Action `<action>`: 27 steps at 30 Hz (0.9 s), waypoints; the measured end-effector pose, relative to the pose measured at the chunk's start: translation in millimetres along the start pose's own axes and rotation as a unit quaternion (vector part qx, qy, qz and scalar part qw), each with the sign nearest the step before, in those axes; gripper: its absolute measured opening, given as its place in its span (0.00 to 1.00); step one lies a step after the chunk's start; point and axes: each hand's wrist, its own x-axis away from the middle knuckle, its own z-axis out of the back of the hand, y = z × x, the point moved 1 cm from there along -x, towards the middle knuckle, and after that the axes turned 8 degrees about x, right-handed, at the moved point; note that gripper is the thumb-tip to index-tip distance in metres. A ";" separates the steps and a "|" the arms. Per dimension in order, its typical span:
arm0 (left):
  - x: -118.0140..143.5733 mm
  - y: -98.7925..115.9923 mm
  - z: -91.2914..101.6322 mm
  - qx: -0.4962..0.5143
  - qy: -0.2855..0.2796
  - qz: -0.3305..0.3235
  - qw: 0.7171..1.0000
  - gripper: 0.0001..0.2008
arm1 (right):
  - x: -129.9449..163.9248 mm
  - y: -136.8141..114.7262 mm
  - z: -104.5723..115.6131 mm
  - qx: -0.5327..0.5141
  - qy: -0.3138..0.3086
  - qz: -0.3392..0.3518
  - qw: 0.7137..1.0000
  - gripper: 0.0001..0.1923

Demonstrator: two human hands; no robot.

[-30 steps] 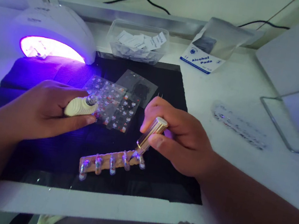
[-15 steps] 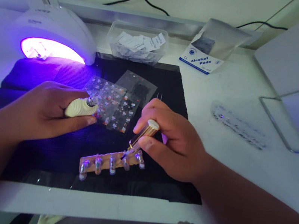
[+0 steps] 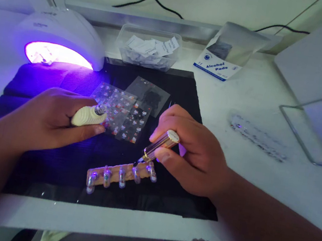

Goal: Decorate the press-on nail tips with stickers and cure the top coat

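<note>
My left hand (image 3: 51,119) is closed around a cream ribbed polish bottle (image 3: 86,117), its glassy neck uncapped and tilted to the right. In my right hand (image 3: 195,154) a gold-capped nail polish brush (image 3: 161,146) is pinched between thumb and fingers, bristles pointing down and left. The brush tip is at the upper end of the second nail from the right; whether it touches cannot be made out. Several shiny decorated false nails (image 3: 122,176) sit in a row on a tan strip (image 3: 114,173). Thin metal points (image 3: 171,104) show behind my right hand.
Patterned sticker sheets (image 3: 135,120) lie on the black mat (image 3: 57,177). A glowing nail lamp (image 3: 70,37) stands back left. Behind are a clear tub (image 3: 146,59) of packets and an alcohol pads box (image 3: 218,66). Right are a clear decorated strip (image 3: 256,137) and a metal-framed stand (image 3: 299,134).
My right hand has drawn the brush slightly up and right, from the body of the second nail from the right toward its upper end. My left hand keeps its grip on the bottle.
</note>
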 end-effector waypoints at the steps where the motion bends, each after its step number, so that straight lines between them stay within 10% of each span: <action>1: 0.2 0.0 0.0 -0.003 0.001 0.000 1.000 0.11 | 0.8 0.6 0.2 -0.002 0.010 -0.014 1.000 0.04; 12: -4.9 20.8 -9.0 -0.004 -0.042 -0.046 0.998 0.12 | 8.3 1.2 -9.0 -0.140 0.270 -0.042 0.952 0.08; 27: -3.6 22.1 -20.2 -0.024 -0.045 -0.041 0.998 0.14 | 8.0 3.0 -16.6 -0.180 0.201 -0.055 0.961 0.07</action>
